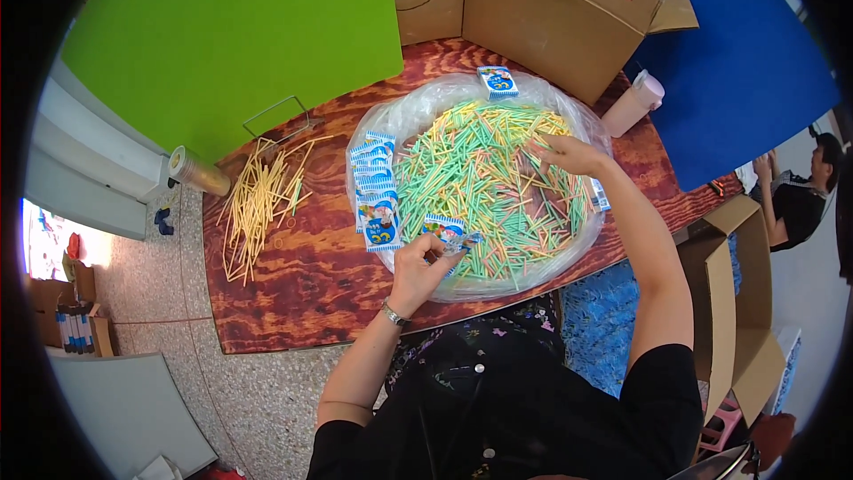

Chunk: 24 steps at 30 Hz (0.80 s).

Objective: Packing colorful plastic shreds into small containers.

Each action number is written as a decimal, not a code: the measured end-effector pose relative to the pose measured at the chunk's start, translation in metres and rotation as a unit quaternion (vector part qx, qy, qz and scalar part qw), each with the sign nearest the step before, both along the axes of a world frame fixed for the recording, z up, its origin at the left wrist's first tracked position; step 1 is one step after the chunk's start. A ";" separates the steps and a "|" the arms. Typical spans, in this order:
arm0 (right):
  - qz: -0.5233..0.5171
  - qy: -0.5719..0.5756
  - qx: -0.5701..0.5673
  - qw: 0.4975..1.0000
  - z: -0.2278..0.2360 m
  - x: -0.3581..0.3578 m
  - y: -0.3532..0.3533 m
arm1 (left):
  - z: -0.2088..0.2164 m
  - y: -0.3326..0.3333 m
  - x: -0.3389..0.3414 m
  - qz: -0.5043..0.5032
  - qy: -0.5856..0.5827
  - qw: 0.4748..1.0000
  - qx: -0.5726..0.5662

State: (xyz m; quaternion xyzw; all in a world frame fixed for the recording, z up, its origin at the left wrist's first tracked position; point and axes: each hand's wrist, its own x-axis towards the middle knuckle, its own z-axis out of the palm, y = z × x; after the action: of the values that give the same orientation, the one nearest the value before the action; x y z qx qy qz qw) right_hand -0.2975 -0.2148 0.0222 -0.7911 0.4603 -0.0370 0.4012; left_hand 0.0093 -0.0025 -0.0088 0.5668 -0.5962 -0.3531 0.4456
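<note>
A cardboard box (551, 27) stands between a green panel (240, 36) and a blue panel (737, 53), near a pink bottle (633, 107).

Lateral access exists over the red-brown tabletop (324, 276) between the pile of pale sticks (258, 213) and the overlapping blue-and-white packets (378, 204); overhead access to the coloured sticks (471, 173) lies between the left hand (416, 276) and the right hand (571, 156). Rearward travel is limited by the green panel (240, 27) and the cardboard box (551, 27). On the right, the right forearm (649, 240) crosses the near approach, and the pink bottle (631, 109) obstructs the far corner beside the blue panel (746, 62).
</note>
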 end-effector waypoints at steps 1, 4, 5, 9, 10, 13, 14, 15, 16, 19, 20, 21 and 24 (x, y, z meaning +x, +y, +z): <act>0.000 0.002 0.000 1.000 -0.003 -0.006 -0.001 | 0.001 0.001 -0.001 -0.001 0.006 1.000 0.002; 0.070 0.044 -0.025 0.996 -0.005 -0.010 -0.003 | -0.002 0.003 -0.001 0.000 0.020 1.000 -0.013; 0.072 0.123 -0.073 0.987 0.000 -0.003 0.001 | -0.003 0.003 -0.001 0.002 0.020 1.000 -0.012; 0.049 0.191 -0.112 0.974 0.003 0.009 0.013 | -0.002 0.006 0.003 0.005 0.007 1.000 -0.006; 0.050 0.191 -0.111 0.974 0.004 0.011 0.014 | 0.000 0.005 0.003 0.005 0.005 1.000 0.013; 0.115 0.298 -0.091 0.943 0.005 0.020 0.019 | -0.005 0.007 0.006 0.008 0.019 1.000 0.009; 0.157 0.343 -0.132 0.917 -0.002 0.022 0.023 | -0.005 0.008 0.006 0.010 0.019 1.000 0.012; 0.196 0.387 -0.173 0.884 -0.010 0.021 0.027 | -0.005 0.007 0.004 0.008 0.023 1.000 0.003; 0.196 0.387 -0.172 0.884 -0.023 0.023 0.031 | -0.005 0.006 0.001 0.006 0.028 1.000 -0.007; 0.156 0.451 -0.216 0.852 -0.057 0.032 0.041 | -0.011 0.004 -0.002 0.002 0.028 0.998 -0.061; 0.157 0.450 -0.215 0.852 -0.057 0.032 0.041 | -0.011 0.005 -0.001 0.003 0.027 0.998 -0.059; 0.153 0.448 -0.198 0.858 -0.055 0.032 0.040 | -0.011 0.005 0.001 0.006 0.034 0.998 -0.051; 0.187 0.439 -0.174 0.861 -0.028 0.025 0.031 | -0.003 0.006 0.010 0.018 0.009 0.999 -0.031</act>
State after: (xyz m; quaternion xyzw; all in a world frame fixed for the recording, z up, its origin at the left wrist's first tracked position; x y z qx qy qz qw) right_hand -0.2730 -0.1838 -0.0059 -0.8537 0.4182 0.3102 0.0129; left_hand 0.0196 0.0039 -0.0115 0.5599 -0.5927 -0.3316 0.4746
